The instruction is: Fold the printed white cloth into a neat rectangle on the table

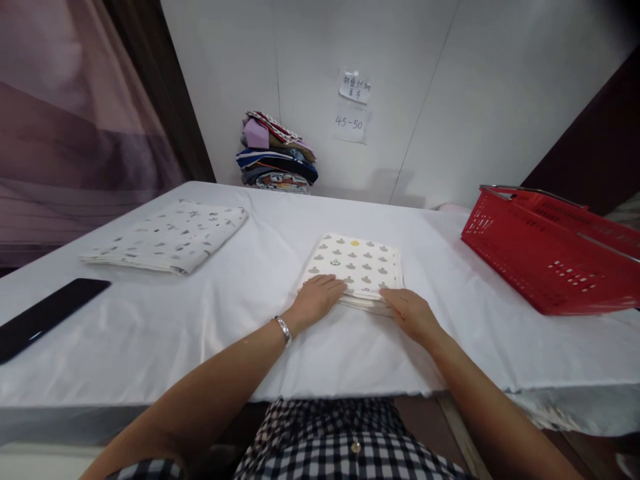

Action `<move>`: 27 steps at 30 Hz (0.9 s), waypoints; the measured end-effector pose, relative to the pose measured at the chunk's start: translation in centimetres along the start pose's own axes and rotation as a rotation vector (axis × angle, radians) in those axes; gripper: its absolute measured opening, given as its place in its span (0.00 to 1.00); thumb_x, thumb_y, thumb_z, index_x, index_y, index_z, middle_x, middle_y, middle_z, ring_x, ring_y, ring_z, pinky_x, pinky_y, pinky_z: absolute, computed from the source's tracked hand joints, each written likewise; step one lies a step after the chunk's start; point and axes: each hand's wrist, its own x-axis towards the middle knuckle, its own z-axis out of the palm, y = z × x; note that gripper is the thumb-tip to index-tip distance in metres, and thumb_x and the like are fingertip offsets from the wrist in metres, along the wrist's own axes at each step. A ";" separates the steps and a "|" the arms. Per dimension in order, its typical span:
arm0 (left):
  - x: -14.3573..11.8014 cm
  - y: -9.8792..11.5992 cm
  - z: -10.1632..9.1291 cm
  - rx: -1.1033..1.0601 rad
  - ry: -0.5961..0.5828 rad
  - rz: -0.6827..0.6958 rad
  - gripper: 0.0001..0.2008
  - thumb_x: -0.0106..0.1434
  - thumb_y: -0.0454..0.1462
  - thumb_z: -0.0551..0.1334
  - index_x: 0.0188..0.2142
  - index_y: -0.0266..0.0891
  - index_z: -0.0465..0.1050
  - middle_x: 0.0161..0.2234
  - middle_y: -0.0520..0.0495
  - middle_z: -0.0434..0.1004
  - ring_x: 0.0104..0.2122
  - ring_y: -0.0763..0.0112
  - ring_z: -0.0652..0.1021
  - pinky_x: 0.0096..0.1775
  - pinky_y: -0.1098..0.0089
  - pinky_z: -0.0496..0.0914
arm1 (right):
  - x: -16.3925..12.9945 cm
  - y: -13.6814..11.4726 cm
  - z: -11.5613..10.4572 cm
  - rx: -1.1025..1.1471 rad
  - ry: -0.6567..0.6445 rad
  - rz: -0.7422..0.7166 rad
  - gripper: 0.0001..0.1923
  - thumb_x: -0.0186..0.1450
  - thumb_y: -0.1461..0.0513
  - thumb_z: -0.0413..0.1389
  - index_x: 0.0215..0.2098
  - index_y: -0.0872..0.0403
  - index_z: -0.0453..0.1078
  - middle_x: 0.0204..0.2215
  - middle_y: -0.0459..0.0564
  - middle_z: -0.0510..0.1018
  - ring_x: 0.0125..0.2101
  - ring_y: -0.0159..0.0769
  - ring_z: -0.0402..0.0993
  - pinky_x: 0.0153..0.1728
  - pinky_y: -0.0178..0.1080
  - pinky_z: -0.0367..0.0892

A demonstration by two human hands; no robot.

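- The phone (47, 315) and a folded spotted cloth (170, 237) lie far left on the table (200, 333), well apart from both hands.
- The left hand (316, 300) lies flat, fingers together, on the near left corner of the folded cloth (357, 263).
- That cloth sits mid-table, just beyond the hands; its long axis runs away from the person.
- The right hand (411, 312) presses flat on the near right corner, equally close.
- The red basket (550, 257) stands far right.

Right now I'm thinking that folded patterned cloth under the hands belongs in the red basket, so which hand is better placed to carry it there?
Probably the right hand: it rests on the folded cloth nearest the red basket; the left hand is farther.
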 end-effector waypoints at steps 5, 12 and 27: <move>-0.4 0.1 0.5 0.028 0.022 0.020 0.13 0.66 0.31 0.51 0.46 0.40 0.69 0.46 0.48 0.75 0.50 0.64 0.71 0.49 0.61 0.66 | -0.1 0.1 1.0 -0.059 0.077 0.032 0.20 0.64 0.69 0.45 0.50 0.51 0.68 0.45 0.50 0.77 0.46 0.38 0.73 0.46 0.43 0.69; -0.6 0.2 0.7 -0.001 -0.030 0.004 0.14 0.67 0.32 0.49 0.47 0.42 0.68 0.48 0.48 0.74 0.52 0.66 0.70 0.52 0.59 0.65 | -1.6 0.4 1.1 0.049 -0.082 -0.055 0.21 0.65 0.69 0.45 0.54 0.52 0.66 0.50 0.51 0.73 0.53 0.38 0.67 0.51 0.47 0.64; -0.4 0.6 0.2 -0.017 -0.044 0.016 0.13 0.67 0.34 0.50 0.47 0.44 0.68 0.48 0.48 0.73 0.51 0.64 0.70 0.50 0.60 0.65 | 0.5 -1.8 0.3 0.011 -0.159 -0.002 0.18 0.67 0.64 0.46 0.54 0.56 0.64 0.52 0.56 0.71 0.54 0.44 0.64 0.53 0.51 0.58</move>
